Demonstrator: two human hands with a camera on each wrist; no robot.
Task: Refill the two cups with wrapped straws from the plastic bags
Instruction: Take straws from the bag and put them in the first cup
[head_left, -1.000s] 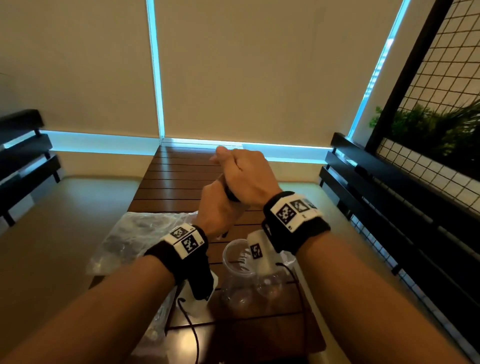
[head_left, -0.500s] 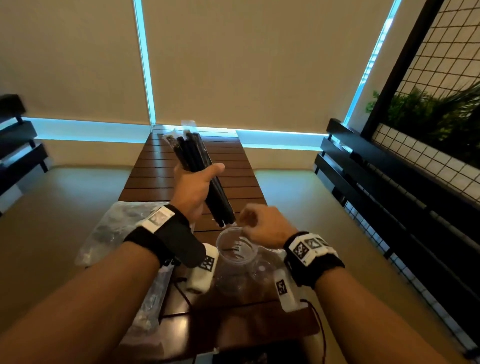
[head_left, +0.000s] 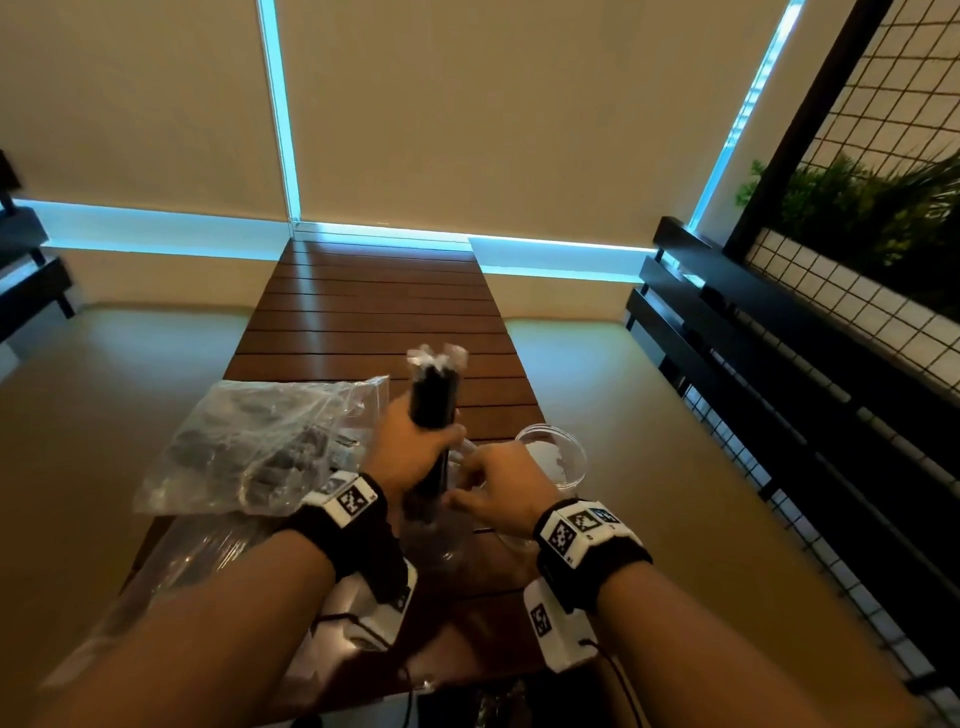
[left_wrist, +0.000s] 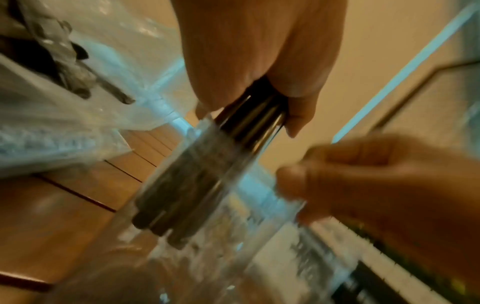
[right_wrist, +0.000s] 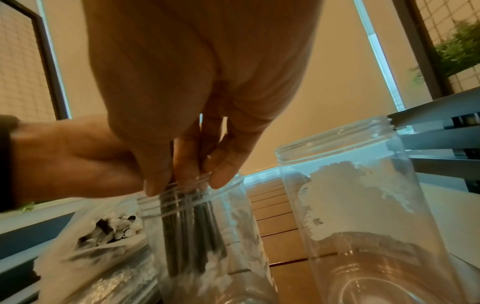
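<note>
Slatted brown table (head_left: 384, 312) carries two clear cups. Near cup (right_wrist: 207, 236) takes the lower ends of a bundle of black wrapped straws (head_left: 434, 400); far cup (right_wrist: 363, 205) holds none. Left hand (head_left: 410, 452) is wrapped round the bundle. Right hand (head_left: 501, 491) pinches the near cup's rim, fingertips (right_wrist: 221, 179) curled. Only the head view shows the bundle's crinkled top and the plastic bag (head_left: 260, 441) of straws beside it.

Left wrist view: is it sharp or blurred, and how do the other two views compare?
Left wrist view: motion blur smears the cup and right hand; the straws at the left hand stay clearer. Right wrist view: sharper, the empty cup is crisp. Head view: dim, with wide-angle bending at the edges.
</note>
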